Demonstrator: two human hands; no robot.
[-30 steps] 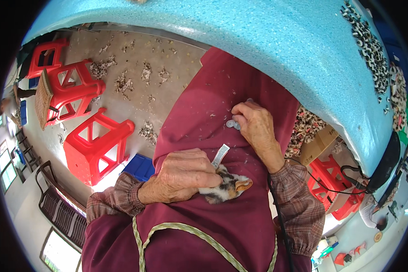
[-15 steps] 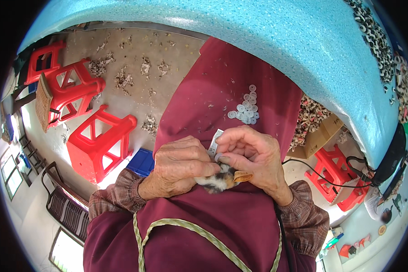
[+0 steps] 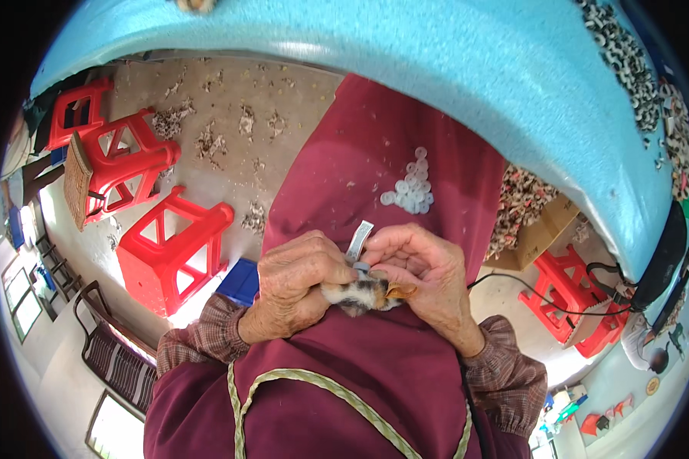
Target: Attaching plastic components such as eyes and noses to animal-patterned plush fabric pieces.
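Observation:
A small furry plush piece [image 3: 360,295] in white, black and tan lies between my hands over the lap of a maroon apron [image 3: 337,183]. My left hand [image 3: 298,279] is closed on it, thumb and fingers pinching its upper left side. My right hand [image 3: 436,275] holds its right side, thumb against the fur and fingers curled. A white fabric tag [image 3: 359,240] sticks up between the hands, and an orange flap [image 3: 400,291] shows at the right end. A pale plastic piece [image 3: 361,266] sits at the plush's top edge. Several translucent plastic discs [image 3: 412,195] lie on the apron beyond.
A blue-covered table [image 3: 436,69] curves across the far side, with many black-and-white pieces [image 3: 628,65] on its right. Under it stands a cardboard box [image 3: 547,233] of plush scraps. Red stools [image 3: 172,252] stand left, near a blue bin [image 3: 240,281]. A black cable [image 3: 543,300] runs at right.
The plush piece has tilted slightly, and its tag now stands out more. My right fingers have opened a little. A furry piece has come into view on the table's far edge.

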